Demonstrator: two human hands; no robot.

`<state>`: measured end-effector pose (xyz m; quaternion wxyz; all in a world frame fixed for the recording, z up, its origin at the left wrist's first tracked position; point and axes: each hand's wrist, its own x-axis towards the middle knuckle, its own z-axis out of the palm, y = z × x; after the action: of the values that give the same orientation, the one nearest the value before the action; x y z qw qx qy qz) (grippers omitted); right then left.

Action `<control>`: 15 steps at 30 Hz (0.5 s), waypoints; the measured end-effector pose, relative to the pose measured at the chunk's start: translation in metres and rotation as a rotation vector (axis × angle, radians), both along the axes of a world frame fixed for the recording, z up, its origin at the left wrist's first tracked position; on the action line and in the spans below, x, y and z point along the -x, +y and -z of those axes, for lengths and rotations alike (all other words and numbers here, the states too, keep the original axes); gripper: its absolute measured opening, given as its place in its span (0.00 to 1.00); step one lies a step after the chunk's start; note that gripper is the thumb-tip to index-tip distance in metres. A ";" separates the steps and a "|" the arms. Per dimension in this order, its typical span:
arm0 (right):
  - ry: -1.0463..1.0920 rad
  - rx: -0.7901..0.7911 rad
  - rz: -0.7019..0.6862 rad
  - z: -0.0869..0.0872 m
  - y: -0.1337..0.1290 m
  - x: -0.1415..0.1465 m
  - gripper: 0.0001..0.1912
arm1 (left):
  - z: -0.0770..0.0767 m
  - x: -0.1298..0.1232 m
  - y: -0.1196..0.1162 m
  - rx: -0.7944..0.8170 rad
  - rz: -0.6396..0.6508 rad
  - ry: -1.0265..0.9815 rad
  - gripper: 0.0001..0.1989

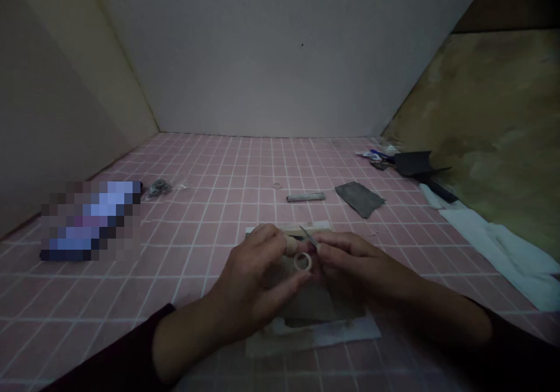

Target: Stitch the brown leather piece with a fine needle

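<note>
My left hand pinches a small pale ring between thumb and fingers, its round opening turned toward me. A beige wrap covers one fingertip of that hand. My right hand is closed on a thin grey strip, its narrow edge just above the ring; whether it touches the ring I cannot tell. Below both hands lies a grey-brown sheet on white paper. The hands hide part of these layers.
Beyond my hands are a grey rolled tube, a dark grey rough sheet and another pale ring. Left lie a pixelated blue object and a small plastic bag. Dark curled sheets and white cloth are right.
</note>
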<state>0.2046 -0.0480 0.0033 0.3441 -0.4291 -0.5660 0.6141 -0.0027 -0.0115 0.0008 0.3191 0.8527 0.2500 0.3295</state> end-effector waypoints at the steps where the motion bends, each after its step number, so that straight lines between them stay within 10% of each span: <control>1: -0.092 -0.094 0.010 -0.005 0.000 -0.002 0.18 | -0.002 0.000 0.001 0.024 0.006 -0.003 0.10; 6: -0.465 -0.379 0.003 -0.024 -0.005 -0.018 0.14 | 0.000 -0.002 0.004 0.142 -0.044 -0.052 0.10; 15: -0.678 -0.550 -0.144 -0.006 -0.007 -0.012 0.12 | 0.007 -0.004 0.005 0.328 -0.015 -0.098 0.08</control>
<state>0.2168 -0.0551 0.0095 0.1968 -0.4582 -0.8177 0.2875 0.0017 -0.0069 -0.0061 0.4632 0.7702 0.2910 0.3279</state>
